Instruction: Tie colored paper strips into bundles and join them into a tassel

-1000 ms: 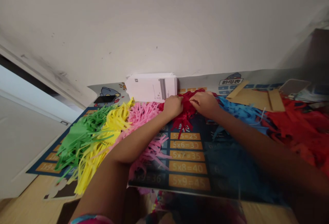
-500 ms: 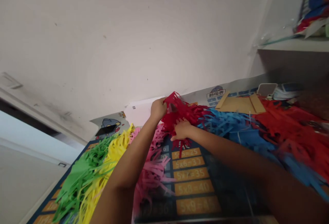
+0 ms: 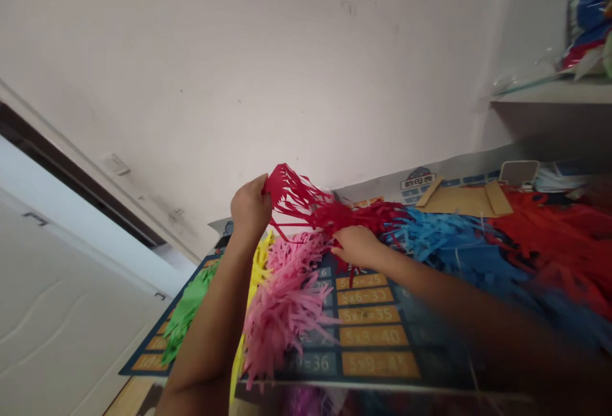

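Observation:
My left hand is closed on the end of a dark red fringed paper piece, raised in front of the white wall. Its strips stretch down to the right into a dark red heap on the table mat. My right hand presses on the near side of that heap, its fingers bent into the strips; whether they grip any is hidden. Pink fringed paper lies below and left of the heap, and blue fringed paper touches its right side.
Yellow and green fringed paper lie at the left, partly behind my left arm. A brown cardboard piece and red fringed paper are at the right. A shelf juts out at the upper right.
My left hand has moved left, pulling the dark red strips out into a stretched bundle. My right hand stays at the heap, its fingers now more curled. The view has shifted.

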`<state>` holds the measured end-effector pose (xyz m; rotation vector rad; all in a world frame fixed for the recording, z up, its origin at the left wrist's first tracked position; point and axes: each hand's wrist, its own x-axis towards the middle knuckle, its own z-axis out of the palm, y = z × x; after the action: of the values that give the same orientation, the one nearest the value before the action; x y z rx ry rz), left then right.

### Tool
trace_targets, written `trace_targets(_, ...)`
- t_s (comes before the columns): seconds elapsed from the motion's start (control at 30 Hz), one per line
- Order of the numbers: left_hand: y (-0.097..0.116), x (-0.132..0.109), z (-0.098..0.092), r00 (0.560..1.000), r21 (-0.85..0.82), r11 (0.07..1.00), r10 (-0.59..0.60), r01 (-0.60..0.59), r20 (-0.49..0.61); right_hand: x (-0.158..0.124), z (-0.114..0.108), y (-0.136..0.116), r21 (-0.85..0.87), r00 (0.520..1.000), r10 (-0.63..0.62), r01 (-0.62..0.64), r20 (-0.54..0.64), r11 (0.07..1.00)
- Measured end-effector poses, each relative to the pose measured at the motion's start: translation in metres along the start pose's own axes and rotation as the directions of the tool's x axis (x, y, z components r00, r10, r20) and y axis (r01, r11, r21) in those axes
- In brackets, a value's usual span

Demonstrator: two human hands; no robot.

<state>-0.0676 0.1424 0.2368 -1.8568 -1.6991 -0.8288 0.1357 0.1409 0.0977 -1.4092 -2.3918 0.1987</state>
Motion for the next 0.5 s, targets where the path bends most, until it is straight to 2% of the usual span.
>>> trace_targets(0.1, 0.007, -0.021, -0.026, 0.997, 0.088, 0.993, 0.079, -0.079, -0.002, -0.021, -0.010, -0.041, 0.124, 0.977, -0.110, 0.135, -0.183, 0.983)
trace_targets(0.17, 0.012, -0.030, -0.036, 0.995, 0.084, 0.992, 0.096, -0.096, 0.005, -0.029, -0.011, -0.062, 0.235, 0.925, -0.154, 0.245, -0.347, 0.941)
trace_targets(0.27, 0.015, -0.039, -0.043, 0.995, 0.090, 0.991, 0.096, -0.097, 0.019, -0.036, -0.005, -0.081, 0.364, 0.829, -0.137, 0.380, -0.543, 0.850)
trace_targets(0.33, 0.014, -0.046, -0.046, 0.991, 0.128, 0.983, 0.130, -0.131, 0.015, -0.042, 0.001, -0.090, 0.392, 0.797, -0.131, 0.424, -0.590, 0.817)
trace_targets(0.43, 0.013, -0.060, -0.045, 0.966, 0.162, 0.952, 0.256, -0.259, 0.036, -0.046, 0.012, -0.104, 0.413, 0.758, -0.119, 0.472, -0.642, 0.779)
trace_targets(0.5, 0.013, -0.074, -0.041, 0.945, 0.160, 0.931, 0.324, -0.327, 0.047, -0.042, 0.018, -0.114, 0.429, 0.782, -0.086, 0.426, -0.617, 0.797)
